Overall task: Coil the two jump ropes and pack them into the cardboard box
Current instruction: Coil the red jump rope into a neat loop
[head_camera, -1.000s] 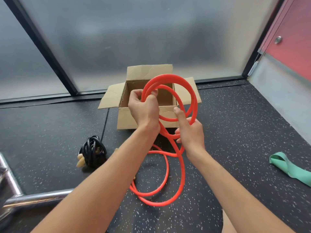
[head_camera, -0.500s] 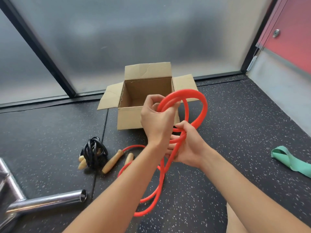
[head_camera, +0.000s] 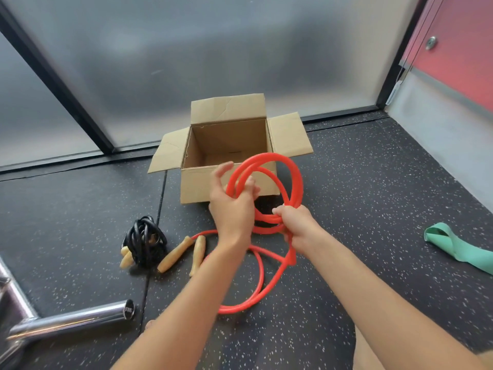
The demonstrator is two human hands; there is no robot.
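Gym corner: a speckled black rubber floor runs to a frosted glass wall. A chrome bar, a green resistance band and a coiled black rope lie on it, with a red rope partly lifted.

Body in view: two arms entering from the bottom edge, the left forearm and the right forearm, both bare along their whole visible length and slim in outline. The left hand and right hand are bare as well, with slender fingers; blur on the left fingertips hides nail detail. At the lower right, under the right forearm, a rounded stretch of leg shows, bare or clothed cannot be told, and a small rounded part beside the left forearm is too little seen to identify.
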